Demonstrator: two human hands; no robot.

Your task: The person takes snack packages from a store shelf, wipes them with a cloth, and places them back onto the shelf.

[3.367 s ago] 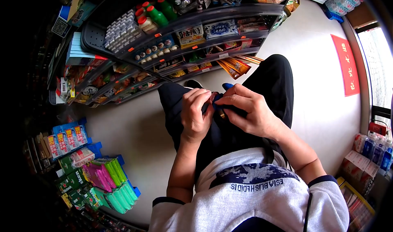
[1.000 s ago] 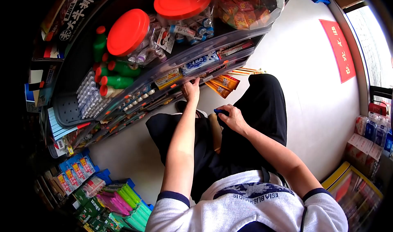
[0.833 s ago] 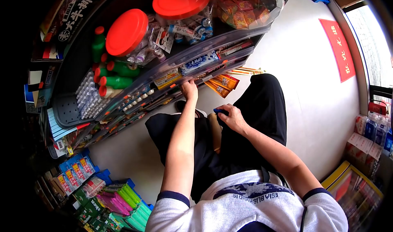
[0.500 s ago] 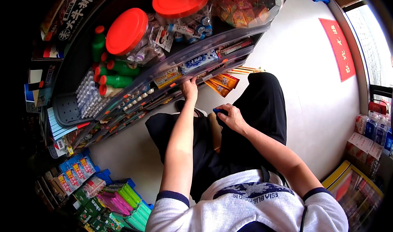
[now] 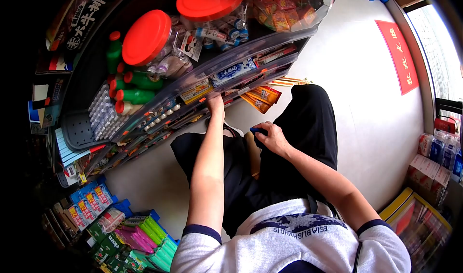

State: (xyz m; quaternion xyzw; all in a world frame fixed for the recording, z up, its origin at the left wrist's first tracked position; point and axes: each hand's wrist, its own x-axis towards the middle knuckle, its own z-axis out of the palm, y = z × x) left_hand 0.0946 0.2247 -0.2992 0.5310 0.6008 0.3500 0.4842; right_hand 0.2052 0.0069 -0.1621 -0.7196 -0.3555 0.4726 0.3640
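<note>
My left hand (image 5: 216, 104) reaches in at the edge of a lower shelf tier, below a yellow box (image 5: 197, 92); the shelf hides its fingers. In front of my knee, my right hand (image 5: 273, 137) is closed around a small dark blue object (image 5: 258, 131), of which only one end shows. Orange packets (image 5: 262, 98) stick out of the shelf to the right of my left hand. A blue and white pack (image 5: 234, 72) lies in the tier above.
Jars with red lids (image 5: 147, 38), green bottles (image 5: 136, 96) and a black basket (image 5: 84, 131) stand on the top shelf (image 5: 212, 61). Packaged goods (image 5: 144, 234) sit at the lower left. Bottles (image 5: 436, 150) and a yellow-edged box (image 5: 402, 200) are at the right.
My left hand has left my right hand and reached to the shelf, lately shifting slightly left and deeper, its fingers now hidden. My right hand keeps the blue object. The view has moved nearer the shelf.
</note>
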